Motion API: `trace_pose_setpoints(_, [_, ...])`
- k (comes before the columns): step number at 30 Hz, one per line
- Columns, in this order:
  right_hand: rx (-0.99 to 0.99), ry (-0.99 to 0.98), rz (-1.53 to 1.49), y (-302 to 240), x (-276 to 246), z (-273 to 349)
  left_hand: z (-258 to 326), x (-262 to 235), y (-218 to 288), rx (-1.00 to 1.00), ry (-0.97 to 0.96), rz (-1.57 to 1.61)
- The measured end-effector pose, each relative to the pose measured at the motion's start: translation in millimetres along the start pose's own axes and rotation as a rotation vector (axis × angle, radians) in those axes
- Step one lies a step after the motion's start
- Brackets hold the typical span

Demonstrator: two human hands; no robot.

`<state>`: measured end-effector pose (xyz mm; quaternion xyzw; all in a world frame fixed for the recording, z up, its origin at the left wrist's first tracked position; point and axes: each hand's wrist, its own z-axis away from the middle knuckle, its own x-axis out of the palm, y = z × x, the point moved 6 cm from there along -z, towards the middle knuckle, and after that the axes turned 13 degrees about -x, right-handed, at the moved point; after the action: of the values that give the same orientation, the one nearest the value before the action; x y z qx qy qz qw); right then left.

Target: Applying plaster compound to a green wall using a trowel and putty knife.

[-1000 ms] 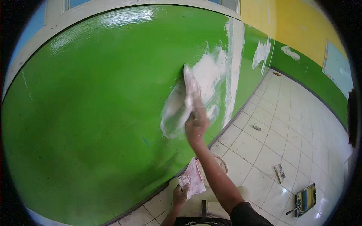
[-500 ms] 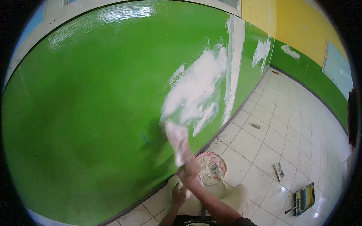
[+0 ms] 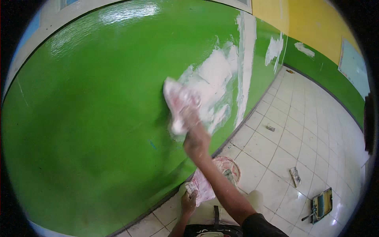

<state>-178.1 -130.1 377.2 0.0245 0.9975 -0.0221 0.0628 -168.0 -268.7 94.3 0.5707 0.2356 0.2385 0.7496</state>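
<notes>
My right hand (image 3: 196, 140) is closed round the handle of a broad, putty-smeared spreader (image 3: 181, 100), slightly blurred. Its blade lies at the left edge of a patch of white putty (image 3: 215, 73) on the green wall (image 3: 98, 118). Lower down, near my lap, my left hand (image 3: 189, 201) grips a flat, pinkish putty-covered board (image 3: 203, 187). Part of this board is hidden behind my right forearm. Beside it on the floor stands a round pink-rimmed tub (image 3: 238, 168) of putty, partly covered by the arm, with a scraper (image 3: 229, 176) in it.
On the tiled floor (image 3: 272, 154) to the right lie a paint tray (image 3: 323, 205) with a roller, a stained block (image 3: 295, 176) and a smaller block (image 3: 270, 127). A vertical putty strip (image 3: 246, 59) runs down the wall. A white board (image 3: 353, 69) hangs at the far right.
My right hand has swept the spreader up the wall, from below the putty patch to its left edge. The pinkish board in my left hand now shows more fully.
</notes>
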Motion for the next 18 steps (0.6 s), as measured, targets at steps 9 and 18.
trace_pose_setpoints(9, [0.311, -0.594, -0.367, -34, -1, 184, -10, 3, -26, 0.164, 0.072, -0.165])
trace_pose_setpoints(18, [0.766, 0.234, 0.183, 145, -62, 118, 6, 4, -1, -0.051, -0.025, 0.018])
